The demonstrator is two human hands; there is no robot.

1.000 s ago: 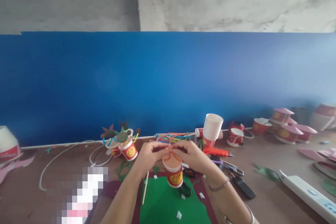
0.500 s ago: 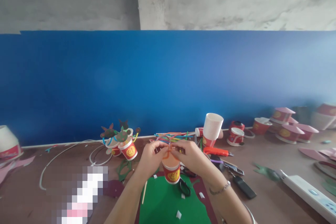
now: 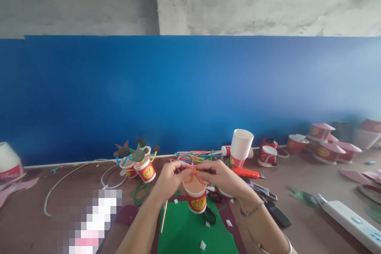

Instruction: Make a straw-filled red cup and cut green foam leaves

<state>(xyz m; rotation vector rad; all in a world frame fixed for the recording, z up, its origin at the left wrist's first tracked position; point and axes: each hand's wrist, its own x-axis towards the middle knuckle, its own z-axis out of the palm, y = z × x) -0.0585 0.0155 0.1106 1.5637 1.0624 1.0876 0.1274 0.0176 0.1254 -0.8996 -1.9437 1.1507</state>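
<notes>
A red and white paper cup [image 3: 196, 201] with a yellow emblem hangs between my hands, above a green sheet [image 3: 181, 234]. Orange strips [image 3: 193, 175] show at its far rim. My left hand [image 3: 175, 176] is closed at the upper left of the rim, thumb and fingers together on the orange piece. From the right, my right hand [image 3: 216, 174] pinches at the same rim. The fingertips nearly meet, and the exact grip is too small to make out. Black-handled scissors [image 3: 210, 215] lie partly behind the cup.
Decorated cups [image 3: 147, 171] stand at the left. Coloured pipe cleaners [image 3: 198, 154] lie behind my hands. A tall cup stack [image 3: 241, 145], an orange cutter [image 3: 245, 172], a black item [image 3: 278, 213] and a white power strip [image 3: 351, 220] are on the right.
The cup has moved slightly nearer to me and shows more of its inside. My right forearm has shifted a little to the right.
</notes>
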